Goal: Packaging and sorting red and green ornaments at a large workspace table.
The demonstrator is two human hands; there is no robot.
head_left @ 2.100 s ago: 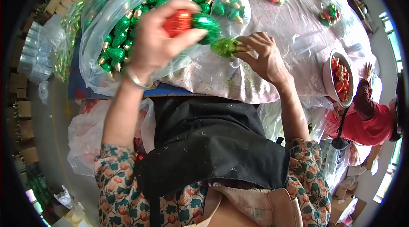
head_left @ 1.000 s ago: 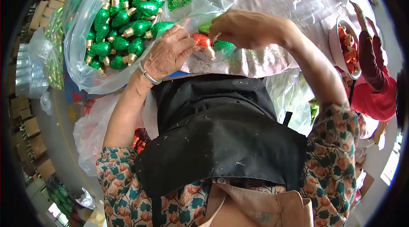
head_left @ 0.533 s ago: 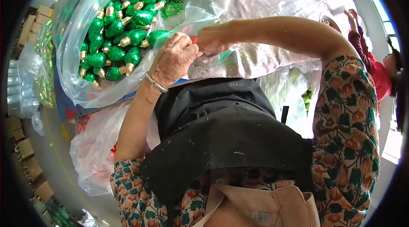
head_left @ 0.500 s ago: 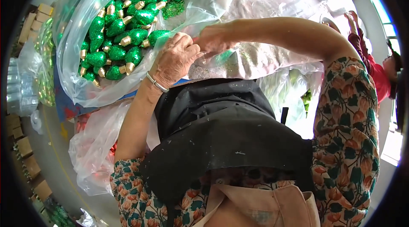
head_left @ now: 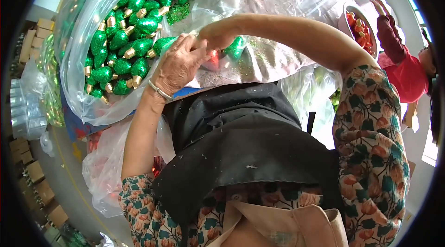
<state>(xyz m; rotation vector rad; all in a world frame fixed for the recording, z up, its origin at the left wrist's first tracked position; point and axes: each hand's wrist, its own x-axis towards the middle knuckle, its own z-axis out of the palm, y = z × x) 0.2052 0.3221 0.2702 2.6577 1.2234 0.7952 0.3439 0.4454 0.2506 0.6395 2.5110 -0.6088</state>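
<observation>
Two bare hands, brought together above the near edge of the table, as I view them remotely through the head camera.

Left hand [head_left: 178, 64]: one, fingers curled, back of the hand up, fingertips meeting the right hand's. Whether it pinches anything, I cannot tell.

Right hand [head_left: 220, 34]: one, reached across from the right, wrist bent, fingers turned down and leftward. Its fingertips are hidden from me; whether they are spread or closed on something, I cannot tell.

Red ornament [head_left: 212, 59]: one, glossy, partly covered. It lies on the near side of the right hand and just right of the left fingertips, which I judge the nearer. Long axis: too covered for me to read.

Green ornament [head_left: 235, 47]: one, just right of the red one, beside the right hand and clearly nearer to it than to the left. Its long axis appears to slope from upper right to lower left.

Green bulb [head_left: 163, 43]: one, left of the left hand, rounded end toward the knuckles, gold screw base pointing away, down and left.

Clear plastic bag [head_left: 111, 113]: one, spread open at left, many more glittered green bulbs inside.

Pale cloth [head_left: 273, 61]: one, covering the table, flecked with glitter.

White bowl [head_left: 344, 22]: one, far right, holding red pieces [head_left: 360, 31], well apart from both hands.
</observation>
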